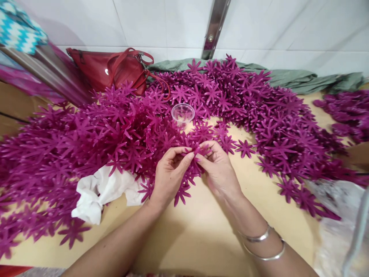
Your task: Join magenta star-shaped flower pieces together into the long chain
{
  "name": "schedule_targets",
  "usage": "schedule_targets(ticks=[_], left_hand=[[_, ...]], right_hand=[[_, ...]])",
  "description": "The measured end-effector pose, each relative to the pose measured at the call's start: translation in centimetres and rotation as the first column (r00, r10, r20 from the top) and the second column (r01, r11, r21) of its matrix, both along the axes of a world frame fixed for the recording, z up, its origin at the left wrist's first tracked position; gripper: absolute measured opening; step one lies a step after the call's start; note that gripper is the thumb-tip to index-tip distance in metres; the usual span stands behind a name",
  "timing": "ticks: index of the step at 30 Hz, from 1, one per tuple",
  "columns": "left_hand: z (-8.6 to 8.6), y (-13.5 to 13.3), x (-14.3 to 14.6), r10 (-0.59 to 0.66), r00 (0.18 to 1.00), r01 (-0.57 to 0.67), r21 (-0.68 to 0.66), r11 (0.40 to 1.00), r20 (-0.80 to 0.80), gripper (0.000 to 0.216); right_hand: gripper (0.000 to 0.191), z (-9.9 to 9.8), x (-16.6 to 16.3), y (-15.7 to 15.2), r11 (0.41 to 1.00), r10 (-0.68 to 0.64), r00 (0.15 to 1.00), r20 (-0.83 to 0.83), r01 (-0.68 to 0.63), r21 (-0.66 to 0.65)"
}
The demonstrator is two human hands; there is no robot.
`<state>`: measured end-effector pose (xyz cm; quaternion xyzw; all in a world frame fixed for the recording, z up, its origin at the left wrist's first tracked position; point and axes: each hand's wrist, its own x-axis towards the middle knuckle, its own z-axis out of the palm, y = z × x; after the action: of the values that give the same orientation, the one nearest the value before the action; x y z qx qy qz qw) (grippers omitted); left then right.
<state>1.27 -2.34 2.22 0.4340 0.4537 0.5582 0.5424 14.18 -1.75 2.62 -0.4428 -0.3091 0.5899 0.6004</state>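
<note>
Both my hands meet at the middle of a tan table (201,231), fingers pinched on a stack of magenta star-shaped flower pieces (184,181). My left hand (170,175) curls round the stack from the left, petals sticking out below it. My right hand (217,169) pinches the stack's top from the right; two silver bangles (263,246) ring that wrist. A wide arc of the same magenta flower pieces (121,130) lies heaped round my hands.
A small clear plastic cup (182,114) stands among the flowers behind my hands. A crumpled white cloth (98,194) lies left. A red handbag (115,69) and green cloth (302,79) lie against the tiled wall. A clear plastic bag (337,227) is at the right.
</note>
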Motion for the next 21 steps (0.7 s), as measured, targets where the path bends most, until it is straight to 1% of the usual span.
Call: schedule_targets(ticks=[2,4,8,10,12,13,15,17,19,21], left_hand=[[0.0,0.2,-0.1,0.025,1.0,-0.025,-0.012,1.0,-0.005,0.019],[-0.1,0.4,-0.4,0.068,0.998,-0.068,-0.031,0.997,-0.004,0.019],[-0.3,0.8,-0.8,0.159,0.987,-0.159,-0.039,0.987,0.003,0.021],[-0.6,0.9,-0.9,0.179,0.984,-0.178,-0.038,0.983,0.013,0.021],[-0.9,1.0,-1.0,0.186,0.982,-0.184,-0.036,0.982,0.035,0.023],[-1.0,1.0,-1.0,0.187,0.981,-0.185,-0.033,0.982,0.043,0.024],[-1.0,0.9,-1.0,0.172,0.984,-0.171,-0.027,0.985,0.047,0.025],[-0.7,0.7,-1.0,0.128,0.991,-0.128,-0.013,0.992,0.037,0.025],[-0.3,0.5,-1.0,0.064,0.998,-0.064,0.014,0.998,0.018,0.023],[0.0,0.4,-1.0,0.012,1.0,-0.012,0.034,0.999,0.002,0.023]], right_hand=[[0.034,0.2,0.3,0.1,0.999,0.039,0.998,-0.043,-0.041,-0.029],[0.032,0.4,0.8,0.3,0.999,0.031,0.997,-0.071,-0.033,-0.027],[0.028,0.3,1.9,0.8,0.994,-0.099,0.992,-0.074,0.103,0.041],[0.022,0.2,2.3,0.9,0.983,-0.162,0.987,0.017,0.16,0.088],[0.014,0.2,2.5,0.8,0.969,-0.208,0.959,0.193,0.175,0.176],[0.011,0.2,2.5,0.7,0.959,-0.229,0.928,0.293,0.163,0.234],[0.012,0.4,2.4,0.5,0.935,-0.266,0.841,0.472,0.105,0.34],[0.016,0.7,2.1,0.2,0.919,-0.267,0.76,0.593,0.016,0.394],[0.02,0.8,1.8,0.0,0.916,-0.231,0.711,0.664,-0.071,0.395],[0.017,0.6,1.4,-0.1,0.92,-0.202,0.687,0.698,-0.112,0.376]])
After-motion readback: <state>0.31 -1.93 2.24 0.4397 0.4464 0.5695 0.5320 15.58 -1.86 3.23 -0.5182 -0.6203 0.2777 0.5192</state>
